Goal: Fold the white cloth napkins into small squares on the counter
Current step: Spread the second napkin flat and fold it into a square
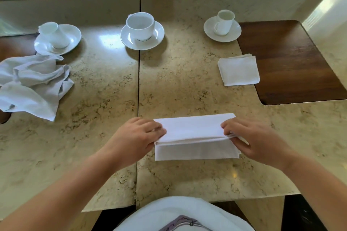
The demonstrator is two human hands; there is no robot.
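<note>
A white cloth napkin (195, 137) lies on the marble counter (105, 110) in front of me, folded into a long strip. Its upper layer is raised along the fold. My left hand (135, 137) pinches the strip's left end. At the right end, my right hand (255, 140) grips the layered edges. A pile of crumpled white napkins (33, 84) lies at the far left. A small folded napkin square (238, 70) rests at the right, partly on a dark wooden inset (293, 62).
Three white cups on saucers stand along the back: one tipped at the left (56, 37), one in the middle (141, 30), one at the right (223, 26). A seam (139, 80) splits the counter. The counter's front edge is close to my body.
</note>
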